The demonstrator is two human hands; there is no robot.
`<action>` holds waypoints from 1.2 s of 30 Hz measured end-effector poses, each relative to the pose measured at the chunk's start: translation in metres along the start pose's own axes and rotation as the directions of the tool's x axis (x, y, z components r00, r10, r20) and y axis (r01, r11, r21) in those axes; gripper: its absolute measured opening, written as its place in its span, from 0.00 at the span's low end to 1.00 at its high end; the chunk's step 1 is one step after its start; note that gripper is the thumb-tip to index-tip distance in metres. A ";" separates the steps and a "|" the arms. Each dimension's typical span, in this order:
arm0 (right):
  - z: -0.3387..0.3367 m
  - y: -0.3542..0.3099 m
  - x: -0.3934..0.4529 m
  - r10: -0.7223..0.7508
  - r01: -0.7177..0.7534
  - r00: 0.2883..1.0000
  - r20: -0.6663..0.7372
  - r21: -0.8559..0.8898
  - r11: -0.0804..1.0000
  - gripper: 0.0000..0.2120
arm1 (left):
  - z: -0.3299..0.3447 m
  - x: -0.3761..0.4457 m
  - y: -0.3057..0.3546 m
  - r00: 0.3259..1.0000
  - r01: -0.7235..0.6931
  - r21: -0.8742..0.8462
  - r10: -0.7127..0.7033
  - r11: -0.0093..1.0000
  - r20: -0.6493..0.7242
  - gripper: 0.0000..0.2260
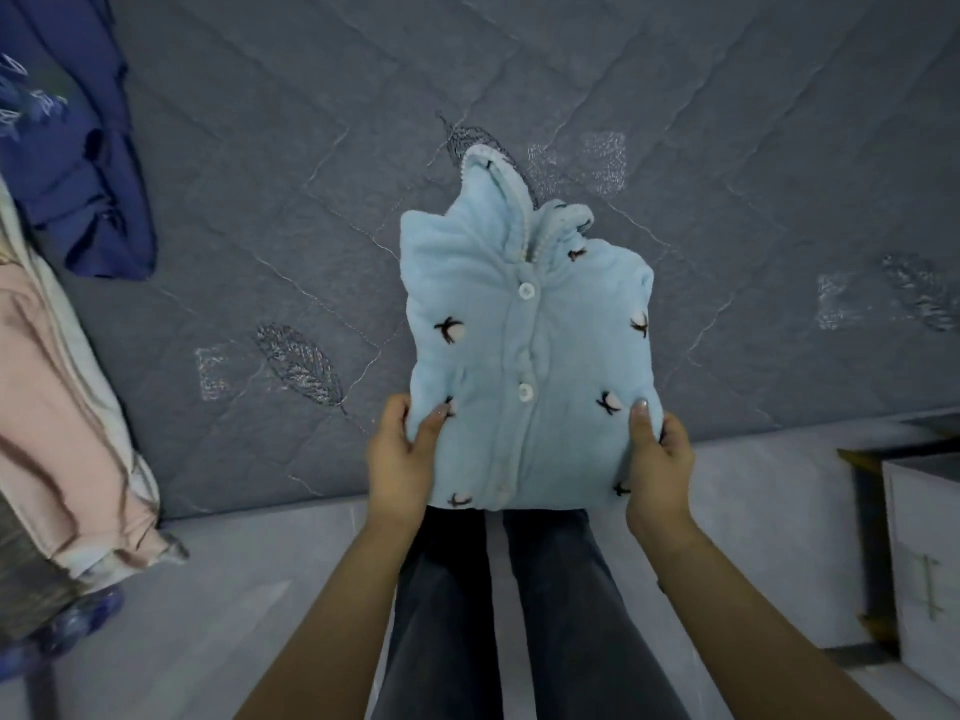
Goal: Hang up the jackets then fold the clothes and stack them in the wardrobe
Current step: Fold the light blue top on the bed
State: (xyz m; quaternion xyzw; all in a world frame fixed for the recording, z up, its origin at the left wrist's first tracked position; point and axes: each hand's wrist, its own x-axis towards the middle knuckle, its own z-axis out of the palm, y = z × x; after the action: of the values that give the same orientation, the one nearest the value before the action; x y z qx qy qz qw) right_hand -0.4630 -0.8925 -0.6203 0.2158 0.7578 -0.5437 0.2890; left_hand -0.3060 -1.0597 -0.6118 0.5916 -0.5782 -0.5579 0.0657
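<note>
Head view: folded top [530, 366] is lying at the bed [260, 200] edge, long axis running away from the person. Left hand [400, 454] and right hand [657, 459] are gripping its near corners, thumbs on top, equally near.

No text, label, brand, number or sign can be read anywhere in the frame — not on the light blue top [527, 356] at centre, which bears only small dark embroidered motifs and white buttons, nor on the grey quilt [260, 200] with its stitched leaf patterns, nor on the navy garment [78, 148] at upper left, whose pale print forms no letters.
</note>
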 end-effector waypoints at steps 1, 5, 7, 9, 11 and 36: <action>0.000 0.001 0.003 0.050 -0.050 0.998 0.031 -0.008 0.999 0.08 | 0.003 0.001 -0.006 1.000 0.017 0.067 -0.017 0.998 -0.001 0.08; 0.006 -0.012 0.024 0.132 -0.122 0.987 0.086 -0.119 0.985 0.01 | 0.001 0.016 0.001 0.997 0.078 0.014 -0.078 0.997 -0.002 0.10; 0.015 -0.036 0.040 -0.018 0.029 0.996 0.084 -0.132 0.991 0.06 | -0.005 0.032 0.027 0.997 -0.042 -0.015 0.041 0.999 -0.065 0.12; 0.029 -0.068 0.057 -0.186 0.211 0.971 0.152 -0.170 0.963 0.07 | -0.008 0.054 0.064 0.973 -0.183 0.049 0.188 0.982 -0.131 0.13; 0.052 -0.103 0.076 -0.280 0.340 0.930 0.241 -0.266 0.902 0.04 | 0.002 0.083 0.110 0.960 -0.232 0.124 0.248 0.965 -0.127 0.10; 0.074 -0.154 0.137 0.464 -0.579 0.805 0.370 0.314 0.753 0.04 | 0.048 0.138 0.145 0.801 0.526 -0.837 -0.420 0.154 0.426 0.08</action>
State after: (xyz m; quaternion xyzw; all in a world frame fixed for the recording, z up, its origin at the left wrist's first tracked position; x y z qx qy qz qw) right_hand -0.6481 -1.0100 -0.6227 0.4004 0.4877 -0.6111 0.4780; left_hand -0.4698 -1.1838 -0.6054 0.5654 0.0615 -0.8010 0.1869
